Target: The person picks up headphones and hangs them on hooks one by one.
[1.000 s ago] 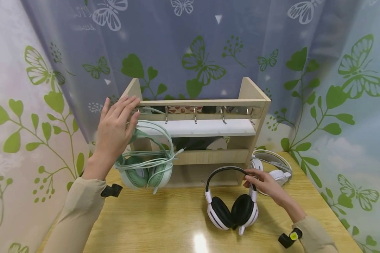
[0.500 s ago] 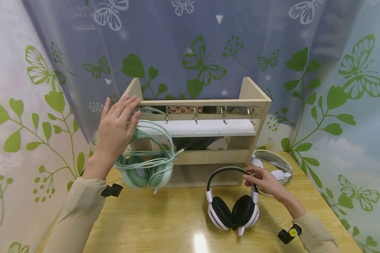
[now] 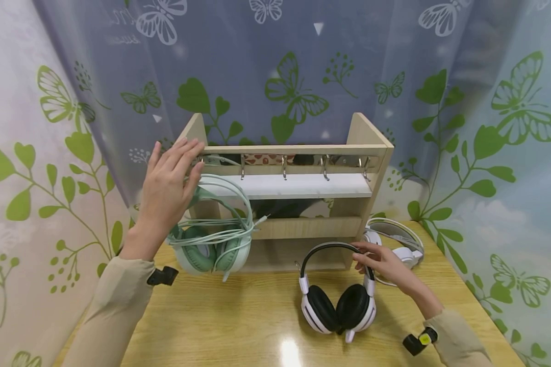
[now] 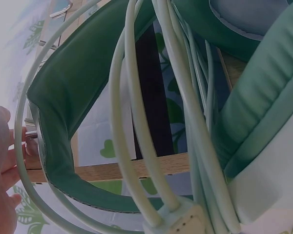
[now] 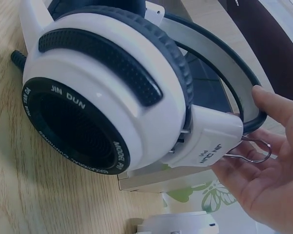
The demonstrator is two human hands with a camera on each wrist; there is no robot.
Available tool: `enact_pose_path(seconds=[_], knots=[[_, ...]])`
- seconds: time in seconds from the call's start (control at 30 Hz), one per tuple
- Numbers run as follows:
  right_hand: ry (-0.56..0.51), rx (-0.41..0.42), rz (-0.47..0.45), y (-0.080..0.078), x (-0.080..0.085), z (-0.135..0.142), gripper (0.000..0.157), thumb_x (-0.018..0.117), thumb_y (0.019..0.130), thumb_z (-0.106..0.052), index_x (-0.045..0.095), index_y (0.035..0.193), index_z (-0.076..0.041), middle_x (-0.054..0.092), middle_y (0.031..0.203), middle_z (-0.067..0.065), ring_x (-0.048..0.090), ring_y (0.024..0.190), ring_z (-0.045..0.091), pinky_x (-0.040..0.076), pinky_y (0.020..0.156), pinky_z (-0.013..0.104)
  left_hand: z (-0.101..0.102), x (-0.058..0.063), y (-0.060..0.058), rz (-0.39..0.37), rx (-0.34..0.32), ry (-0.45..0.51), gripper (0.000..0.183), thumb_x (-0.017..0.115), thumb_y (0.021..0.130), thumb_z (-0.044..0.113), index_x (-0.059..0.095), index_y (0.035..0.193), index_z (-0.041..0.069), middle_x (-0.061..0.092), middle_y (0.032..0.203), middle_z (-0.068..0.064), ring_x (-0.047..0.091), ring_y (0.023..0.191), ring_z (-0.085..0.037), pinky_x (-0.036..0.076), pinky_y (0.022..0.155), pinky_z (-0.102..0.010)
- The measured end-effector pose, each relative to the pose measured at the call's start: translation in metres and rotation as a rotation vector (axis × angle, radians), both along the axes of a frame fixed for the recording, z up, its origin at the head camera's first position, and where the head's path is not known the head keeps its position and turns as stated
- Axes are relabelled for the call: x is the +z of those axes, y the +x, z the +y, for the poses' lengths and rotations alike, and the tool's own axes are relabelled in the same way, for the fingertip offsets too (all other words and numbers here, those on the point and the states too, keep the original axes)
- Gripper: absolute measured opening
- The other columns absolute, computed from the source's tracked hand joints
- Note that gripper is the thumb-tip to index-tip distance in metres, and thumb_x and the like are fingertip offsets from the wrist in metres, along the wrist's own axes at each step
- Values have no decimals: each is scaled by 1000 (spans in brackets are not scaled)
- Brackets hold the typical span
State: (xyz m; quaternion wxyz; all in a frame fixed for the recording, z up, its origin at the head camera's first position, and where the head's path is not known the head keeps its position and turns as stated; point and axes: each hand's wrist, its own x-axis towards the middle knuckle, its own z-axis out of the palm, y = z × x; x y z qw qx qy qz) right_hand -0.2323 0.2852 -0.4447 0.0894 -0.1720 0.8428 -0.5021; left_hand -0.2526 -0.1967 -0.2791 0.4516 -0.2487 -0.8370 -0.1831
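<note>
My left hand [image 3: 167, 186] rests on the upper left corner of a wooden rack [image 3: 298, 149], fingers mostly straight. Just below it, mint-green headphones [image 3: 195, 257] hang at the rack's left end with their cable looped round them; their hanging point is hidden by the hand. In the left wrist view, the green headband [image 4: 63, 92] is close to my fingers. With my right hand [image 3: 385, 266] I pinch the headband of white headphones with black ear pads [image 3: 352, 306], in front of the rack's right side. The right wrist view shows thumb and fingers at the band's end, beside its wire loop [image 5: 256, 151].
Several metal hooks [image 3: 283, 168] line the rack's top rail, above a white shelf [image 3: 298, 186]. Another pair of white headphones [image 3: 406, 255] lies on the wooden table [image 3: 220, 326] behind my right hand. A patterned curtain [image 3: 239, 66] encloses the back and sides.
</note>
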Motion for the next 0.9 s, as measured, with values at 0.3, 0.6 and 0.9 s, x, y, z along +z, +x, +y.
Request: enact_pose_path(seconds=[0.3,0.6,0.9], knots=[[-24,-6,1,2,2,-1,51,59,104,-20,48,144,10,71,103,16,71,85,13,59,75,31,0,0,-1,7,-3,-2,41,58,104,20,59,143,7,58,145,-13,47,140,-32,10,127,-47],[-69,-45,7,7,3,-4,50,59,104,-17,47,142,13,70,97,14,70,83,21,60,72,32,0,1,-1,8,-5,0,40,59,104,19,59,142,6,58,145,-13,48,140,-33,11,127,-48],[-98,-63,28,10,0,-6,47,57,105,-15,47,141,14,69,104,19,70,83,19,62,71,36,-1,-1,-1,12,-4,2,41,59,104,19,59,142,7,58,145,-13,47,140,-32,10,127,-48]])
